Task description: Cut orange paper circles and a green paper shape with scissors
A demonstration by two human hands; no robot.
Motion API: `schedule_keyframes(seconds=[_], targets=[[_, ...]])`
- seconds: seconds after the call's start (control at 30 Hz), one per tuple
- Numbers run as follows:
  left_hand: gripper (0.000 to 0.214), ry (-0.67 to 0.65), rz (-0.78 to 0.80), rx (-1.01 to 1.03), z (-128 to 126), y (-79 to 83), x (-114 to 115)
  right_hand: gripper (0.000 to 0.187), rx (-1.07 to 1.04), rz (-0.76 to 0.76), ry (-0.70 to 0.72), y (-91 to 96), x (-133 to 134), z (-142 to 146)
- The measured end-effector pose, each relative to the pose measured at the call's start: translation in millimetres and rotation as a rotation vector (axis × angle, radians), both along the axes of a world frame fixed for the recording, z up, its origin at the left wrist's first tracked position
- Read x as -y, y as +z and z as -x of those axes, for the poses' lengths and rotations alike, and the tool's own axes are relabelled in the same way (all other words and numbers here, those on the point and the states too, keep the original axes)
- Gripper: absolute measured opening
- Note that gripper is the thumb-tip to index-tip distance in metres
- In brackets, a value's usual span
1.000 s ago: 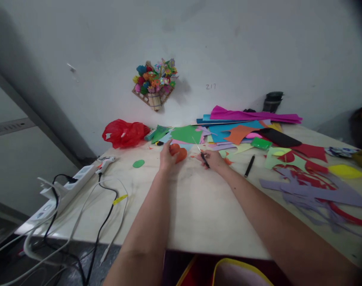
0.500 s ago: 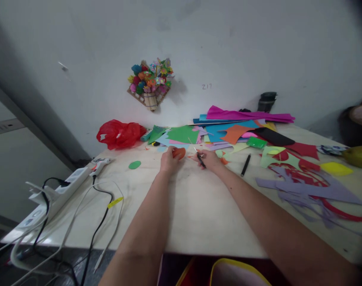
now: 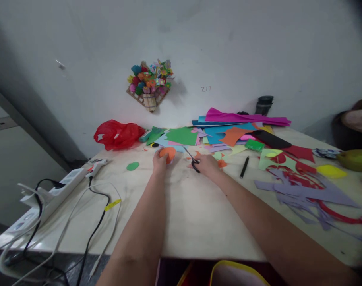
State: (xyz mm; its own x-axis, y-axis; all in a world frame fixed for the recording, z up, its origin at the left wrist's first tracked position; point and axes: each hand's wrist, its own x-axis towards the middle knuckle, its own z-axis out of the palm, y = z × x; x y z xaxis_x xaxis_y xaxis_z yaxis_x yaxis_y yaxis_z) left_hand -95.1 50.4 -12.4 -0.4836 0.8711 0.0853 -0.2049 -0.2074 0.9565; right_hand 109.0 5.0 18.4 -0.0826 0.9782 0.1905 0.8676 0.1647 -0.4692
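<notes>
My left hand (image 3: pixel 159 160) pinches a round orange paper piece (image 3: pixel 169 154) by its left edge, a little above the table. In my right hand (image 3: pixel 207 163) is a pair of scissors (image 3: pixel 195 162) with black handles, its blades pointing up and left, apart from the orange piece. Small orange scraps (image 3: pixel 221 163) lie around the right hand. A green paper oval (image 3: pixel 132 166) rests on the table left of my left hand.
Coloured paper sheets (image 3: pixel 183 136) are piled along the wall. Right of my right hand lie a black pen (image 3: pixel 244 167), a dark phone-like slab (image 3: pixel 271 138) and purple strips (image 3: pixel 308 192). A red plastic bag (image 3: pixel 119 135) and a power strip (image 3: pixel 49 201) with cables occupy the left.
My left hand has moved left with the orange piece, which now faces me more flatly. The scissors are farther from it and their blades have swung more to the left.
</notes>
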Motion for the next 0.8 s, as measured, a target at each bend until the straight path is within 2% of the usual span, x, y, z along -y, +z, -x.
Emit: schedule_keyframes(seconds=[0.07, 0.13, 0.37, 0.57, 0.63, 0.8], targets=[[0.029, 0.058, 0.0, 0.18, 0, 4.1, 1, 0.026, 0.068, 0.016, 0.014, 1.0, 3, 6], [0.017, 0.086, 0.017, 0.277, 0, 9.3, 5, 0.025, 0.113, 0.034, 0.03, 2.5, 6, 13], [0.0, 0.019, 0.061, 0.39, 0, 17.8, 12, 0.032, 0.191, -0.012, 0.148, 1.3, 15, 37], [0.023, -0.114, 0.066, 0.599, 2, 23.4, 18, 0.037, 0.169, -0.202, 0.188, -8.4, -18, 26], [0.027, -0.152, 0.051, 0.649, 3, 24.6, 19, 0.041, 0.224, -0.173, 0.232, -10.1, -32, 18], [0.024, -0.205, 0.034, 0.643, 7, 20.3, 20, 0.049, 0.308, 0.065, 0.354, -17.2, -45, 3]])
